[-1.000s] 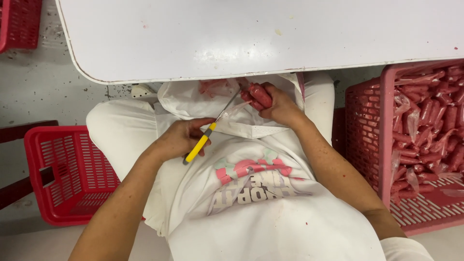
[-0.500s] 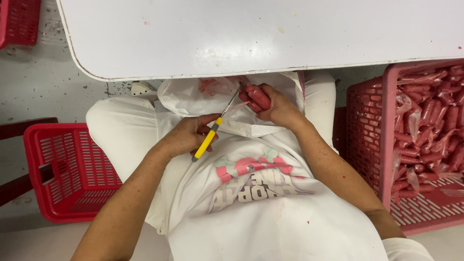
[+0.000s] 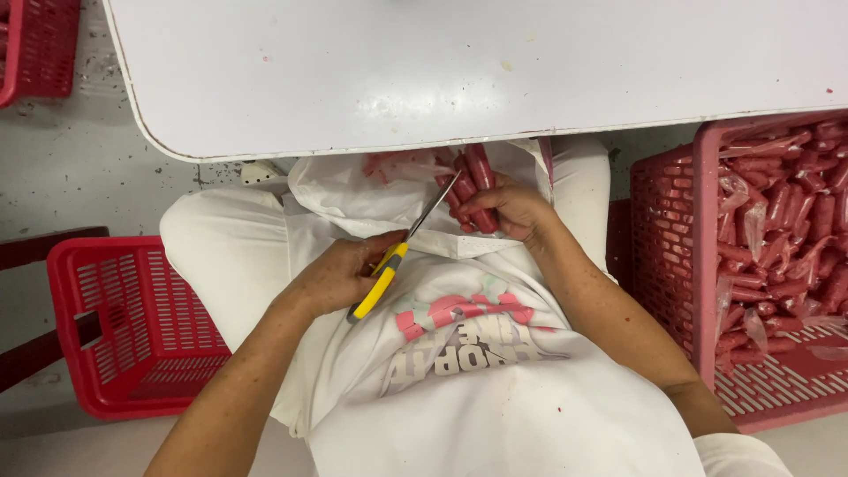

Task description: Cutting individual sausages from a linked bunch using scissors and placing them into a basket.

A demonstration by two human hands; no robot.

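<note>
I sit at a white table and look down into my lap. My left hand grips yellow-handled scissors, and their blades point up toward my right hand. My right hand holds a small bunch of red sausages in clear wrap just under the table's edge. More wrapped sausages lie in the fold of my white shirt held up as a pouch. The blade tips are at the sausages' wrapping.
A pink crate full of wrapped red sausages stands at my right. A red basket sits on the floor at my left. Another red basket's corner shows at the top left. The grey floor is speckled.
The scissors' blades have moved up closer to the sausages in my right hand. That hand has lifted the bunch slightly, so more of the red sausages show.
</note>
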